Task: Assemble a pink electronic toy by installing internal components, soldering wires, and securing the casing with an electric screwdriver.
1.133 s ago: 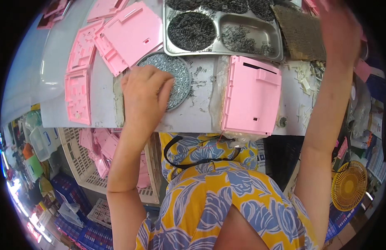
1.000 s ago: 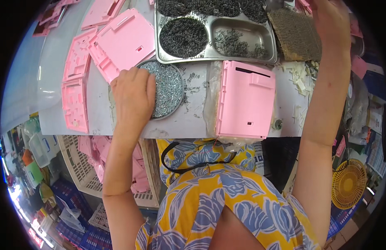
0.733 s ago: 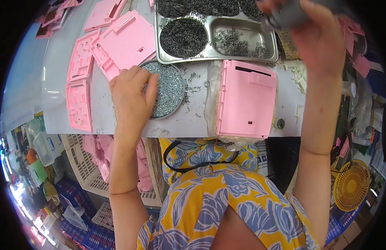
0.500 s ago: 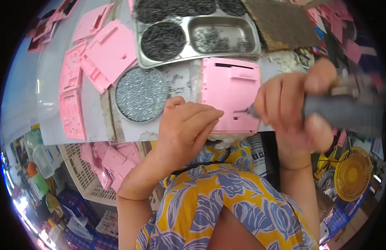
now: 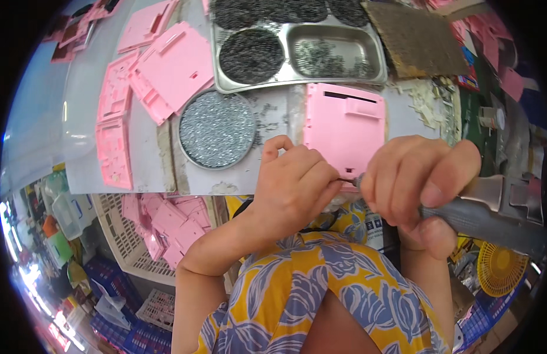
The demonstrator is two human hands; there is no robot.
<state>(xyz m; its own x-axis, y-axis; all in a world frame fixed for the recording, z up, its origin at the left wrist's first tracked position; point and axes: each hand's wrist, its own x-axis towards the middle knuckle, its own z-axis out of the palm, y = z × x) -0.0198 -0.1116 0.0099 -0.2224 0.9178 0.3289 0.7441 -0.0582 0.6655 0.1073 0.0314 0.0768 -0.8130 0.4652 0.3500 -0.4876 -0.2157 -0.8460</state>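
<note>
A pink plastic panel [image 5: 341, 133] with a slot near its far edge lies flat at the near edge of the table. My right hand [image 5: 406, 180] is wrapped round a grey electric screwdriver [image 5: 480, 215], its thin bit pointing left over the panel's near edge. At the bit's tip, the fingers of my left hand [image 5: 297, 186] are pinched together; what they hold, if anything, is too small to make out. Left of the panel stands a round dish [image 5: 182, 144] full of small silvery screws [image 5: 217, 127].
Beyond the panel is a compartmented metal tray [image 5: 289, 75] holding dark screws [image 5: 250, 56]. Several pink panels [image 5: 176, 65] lie at the left. A brown board [image 5: 415, 41] sits at the far right. Below the table are a cream basket [image 5: 117, 236] of pink parts and a yellow fan [image 5: 502, 268].
The screwdriver bit has come from the panel's middle to its near edge, meeting my left fingertips. My left hand has shifted off the panel's face toward me. The whole view has shifted slightly.
</note>
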